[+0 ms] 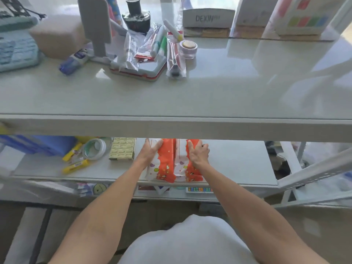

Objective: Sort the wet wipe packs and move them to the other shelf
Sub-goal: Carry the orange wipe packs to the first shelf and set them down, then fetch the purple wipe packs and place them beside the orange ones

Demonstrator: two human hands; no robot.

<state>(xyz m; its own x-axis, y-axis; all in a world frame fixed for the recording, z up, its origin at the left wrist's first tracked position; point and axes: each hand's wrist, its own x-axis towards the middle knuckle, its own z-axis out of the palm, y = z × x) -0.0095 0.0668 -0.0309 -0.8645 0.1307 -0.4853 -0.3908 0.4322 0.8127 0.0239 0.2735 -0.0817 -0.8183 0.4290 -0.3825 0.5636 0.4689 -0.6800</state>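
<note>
The fingers [159, 144] of the left hand [150, 151] lie stretched and pressed flat against the left side of the wet wipe packs [174, 161], while the right hand [198, 154] has its fingers curled over the top of the right-hand pack, so the orange and white bundle is squeezed between the two palms. The packs stand side by side on the lower shelf [238, 168], near its front edge and about mid-width, their far ends hidden under the shelf above. Just left of them sits a stack of gold boxes [122, 148], then a roll of tape [94, 149] and some yellow tubes [75, 165] further left. The right half of that shelf is bare. Above and beyond, the upper shelf [171, 100] carries its clutter at the far left and middle: a blue calculator [18, 50], a grey stamp pad [138, 68], markers in clear bags [158, 42], a dark ink bottle [136, 16] and a small round jar [187, 48]. A grey box marked DEXIN [208, 18] stands at the far edge.
</note>
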